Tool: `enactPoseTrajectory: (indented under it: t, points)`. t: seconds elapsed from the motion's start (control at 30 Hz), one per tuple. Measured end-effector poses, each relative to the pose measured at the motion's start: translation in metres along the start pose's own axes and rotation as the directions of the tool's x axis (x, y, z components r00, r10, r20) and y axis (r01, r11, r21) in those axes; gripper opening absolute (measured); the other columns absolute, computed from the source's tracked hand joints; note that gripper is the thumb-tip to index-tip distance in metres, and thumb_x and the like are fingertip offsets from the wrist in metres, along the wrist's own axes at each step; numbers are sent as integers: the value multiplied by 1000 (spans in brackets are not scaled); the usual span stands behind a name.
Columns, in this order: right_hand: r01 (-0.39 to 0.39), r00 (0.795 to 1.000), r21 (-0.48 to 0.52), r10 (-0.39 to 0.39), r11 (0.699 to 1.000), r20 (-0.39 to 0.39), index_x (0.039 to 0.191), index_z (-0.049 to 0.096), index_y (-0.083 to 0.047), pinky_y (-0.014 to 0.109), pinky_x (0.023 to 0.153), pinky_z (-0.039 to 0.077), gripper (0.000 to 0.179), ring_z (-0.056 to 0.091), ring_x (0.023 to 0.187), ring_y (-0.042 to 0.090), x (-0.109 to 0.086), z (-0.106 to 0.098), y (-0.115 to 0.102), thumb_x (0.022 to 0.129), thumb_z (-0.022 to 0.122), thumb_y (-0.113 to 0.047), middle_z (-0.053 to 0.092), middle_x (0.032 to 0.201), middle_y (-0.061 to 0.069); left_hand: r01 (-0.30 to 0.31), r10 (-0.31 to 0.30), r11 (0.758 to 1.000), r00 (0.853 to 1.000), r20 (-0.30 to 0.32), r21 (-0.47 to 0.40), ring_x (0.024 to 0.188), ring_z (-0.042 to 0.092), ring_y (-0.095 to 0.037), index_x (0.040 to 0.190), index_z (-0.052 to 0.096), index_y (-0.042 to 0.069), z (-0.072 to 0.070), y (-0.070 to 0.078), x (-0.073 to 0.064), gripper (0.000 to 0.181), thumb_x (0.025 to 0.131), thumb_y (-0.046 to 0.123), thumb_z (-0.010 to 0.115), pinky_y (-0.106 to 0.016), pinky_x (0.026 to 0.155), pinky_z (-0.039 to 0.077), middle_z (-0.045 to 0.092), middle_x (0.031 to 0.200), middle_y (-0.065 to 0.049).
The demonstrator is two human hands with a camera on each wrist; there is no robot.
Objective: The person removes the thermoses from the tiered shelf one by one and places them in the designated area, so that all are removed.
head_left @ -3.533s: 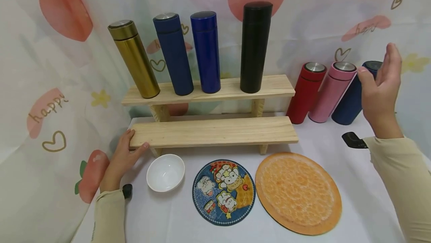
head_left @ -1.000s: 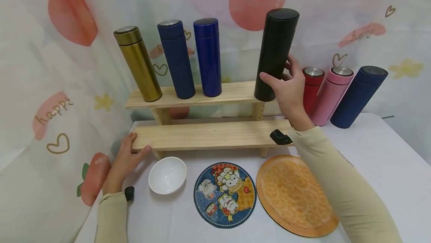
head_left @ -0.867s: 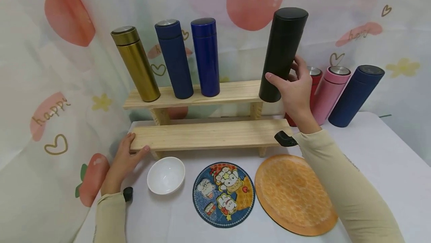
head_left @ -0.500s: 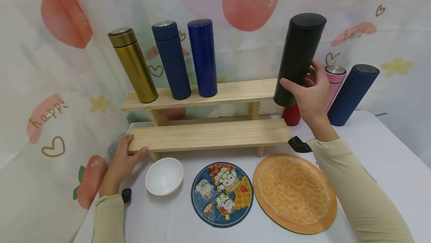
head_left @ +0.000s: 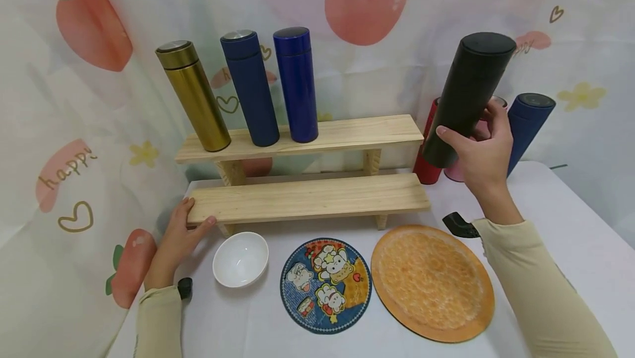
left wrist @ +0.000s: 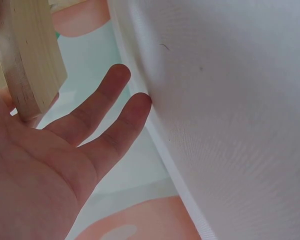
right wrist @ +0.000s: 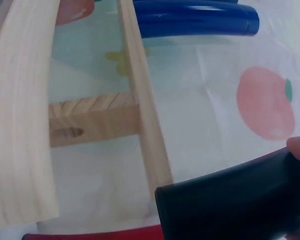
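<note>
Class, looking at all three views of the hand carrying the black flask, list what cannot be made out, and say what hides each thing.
- Pink flask: head view, nearly all hidden behind the black flask and right hand.
- Red flask: head view, top hidden by the black flask.
- Left hand: left wrist view, thumb cut off behind the lower shelf board.

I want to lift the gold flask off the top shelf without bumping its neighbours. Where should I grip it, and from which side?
Grip the gold flask round its smooth middle, below the cap band, coming from the front and its open left side. It stands upright at the row's left end on the top shelf; the dark blue flask crowds its right.
</note>
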State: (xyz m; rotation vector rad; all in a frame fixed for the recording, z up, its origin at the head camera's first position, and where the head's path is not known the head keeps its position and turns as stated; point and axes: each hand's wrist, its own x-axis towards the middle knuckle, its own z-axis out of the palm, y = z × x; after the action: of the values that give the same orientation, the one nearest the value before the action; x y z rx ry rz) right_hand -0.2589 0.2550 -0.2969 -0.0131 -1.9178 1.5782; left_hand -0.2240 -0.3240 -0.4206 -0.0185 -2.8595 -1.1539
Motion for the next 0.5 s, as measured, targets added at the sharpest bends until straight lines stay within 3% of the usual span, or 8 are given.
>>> enactPoseTrajectory:
  t: [0.17, 0.5]
  points:
    - [-43, 999, 30, 43, 999, -1, 156, 50, -25, 45, 116, 45, 74, 58, 135, 26, -5, -6, 12, 93, 83, -8, 54, 150, 1, 13, -13, 1000, 1000, 1, -9, 157, 10, -54, 166, 13, -10, -1, 1, -1, 97, 105, 40, 70, -69, 124, 15, 6, 172, -34]
    - [-143, 990, -45, 144, 989, 7, 160, 40, -22, 50, 120, 39, 78, 52, 140, 28, -19, -17, 49, 94, 83, -14, 48, 156, 6, 21, -21, 1000, 1000, -1, 0, 158, 8, -53, 166, 12, -9, 0, 0, 0, 97, 106, 42, 69, -69, 124, 14, 5, 173, -33]
